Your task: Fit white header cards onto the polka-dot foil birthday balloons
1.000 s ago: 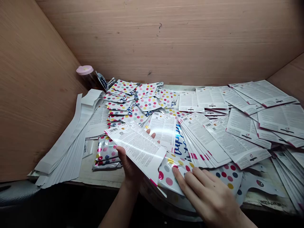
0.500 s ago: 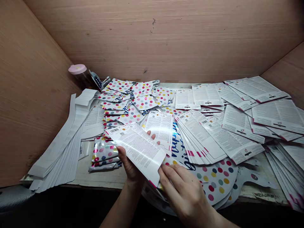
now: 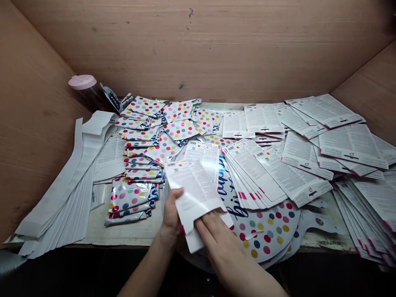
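Observation:
A white printed card envelope [image 3: 193, 187] is in my left hand [image 3: 172, 212], the thumb along its left edge and the other fingers hidden behind it. Its lower end gapes, with a flap extending below. My right hand [image 3: 221, 243] reaches into this opening, fingers close together and fingertips out of sight inside. Whatever they hold there is hidden. Under and beside the hands lie flat polka-dot foil balloons [image 3: 269, 235] with blue lettering. Just behind the envelope rests another printed card sleeve [image 3: 206, 154].
Folded polka-dot foil packets [image 3: 133, 194] are stacked left of centre. Long white paper strips [image 3: 66, 194] lie at the left, near a pink-lidded cup [image 3: 83, 82]. Several printed sleeves [image 3: 349, 144] cover the right side. Wooden panels [image 3: 216, 53] wall in the back and sides.
The envelope has turned more upright, its lower end now spread open. My right fingers have moved from its lower edge into the opening. The view has shifted slightly right.

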`<state>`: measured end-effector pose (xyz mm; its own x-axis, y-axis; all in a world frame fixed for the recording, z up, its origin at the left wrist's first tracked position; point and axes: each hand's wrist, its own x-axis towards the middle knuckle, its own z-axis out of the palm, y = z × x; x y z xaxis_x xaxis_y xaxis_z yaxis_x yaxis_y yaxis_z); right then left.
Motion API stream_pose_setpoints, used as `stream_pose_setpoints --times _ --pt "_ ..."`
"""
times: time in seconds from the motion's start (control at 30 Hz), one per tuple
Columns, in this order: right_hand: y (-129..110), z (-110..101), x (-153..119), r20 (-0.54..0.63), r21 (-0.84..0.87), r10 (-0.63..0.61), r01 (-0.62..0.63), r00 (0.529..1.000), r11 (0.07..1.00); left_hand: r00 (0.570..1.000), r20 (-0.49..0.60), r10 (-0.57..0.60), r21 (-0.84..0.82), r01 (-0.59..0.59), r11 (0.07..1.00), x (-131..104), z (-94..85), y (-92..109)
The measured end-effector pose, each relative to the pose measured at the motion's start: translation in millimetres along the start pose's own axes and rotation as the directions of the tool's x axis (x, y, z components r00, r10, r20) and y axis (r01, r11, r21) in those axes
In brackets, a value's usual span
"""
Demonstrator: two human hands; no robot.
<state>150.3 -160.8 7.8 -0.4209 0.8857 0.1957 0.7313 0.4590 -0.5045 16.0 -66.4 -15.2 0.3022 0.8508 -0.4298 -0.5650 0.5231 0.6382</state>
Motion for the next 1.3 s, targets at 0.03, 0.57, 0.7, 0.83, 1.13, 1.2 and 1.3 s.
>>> stream_pose_setpoints --times 0.03,0.57,0.7,0.83,1.13,1.2,1.3 --pt "0.5 -9.6 -9.5 0.010 0.072 -0.027 0.026 1.000 0.997 0.998 -0.016 0.057 0.096 -0.055 0.994 5.6 -4.9 2.6" --pt "58.8 33.5 -22.0 -0.409 0.223 0.379 -0.312 0.830 0.924 0.732 0.676 -0.081 0.634 -0.634 -0.443 -23.5 -51.3 -17.7" --pt "60.3 29.8 -21.2 -0.411 0.240 0.386 -0.310 0.826 0.920 0.733 0.675 -0.085 0.632 -0.634 -0.445 -23.3 -51.6 -20.0" --pt "61.9 30.6 -20.8 -0.411 0.232 0.363 -0.290 0.836 0.929 0.732 0.676 -0.083 0.625 -0.629 -0.463 -22.9 -51.8 -20.9" --pt "61.9 30.2 -20.3 -0.401 0.249 0.388 -0.309 0.830 0.918 0.730 0.679 -0.083 0.627 -0.634 -0.452 -23.0 -53.0 -21.0" --pt "62.6 29.8 -18.8 -0.390 0.234 0.388 -0.318 0.835 0.919 0.731 0.677 -0.081 0.629 -0.633 -0.452 -23.2 -53.2 -21.5" --pt "64.5 33.1 -15.0 -0.366 0.131 0.380 -0.357 0.849 0.925 0.730 0.679 -0.076 0.630 -0.633 -0.450 -23.8 -53.5 -22.1"
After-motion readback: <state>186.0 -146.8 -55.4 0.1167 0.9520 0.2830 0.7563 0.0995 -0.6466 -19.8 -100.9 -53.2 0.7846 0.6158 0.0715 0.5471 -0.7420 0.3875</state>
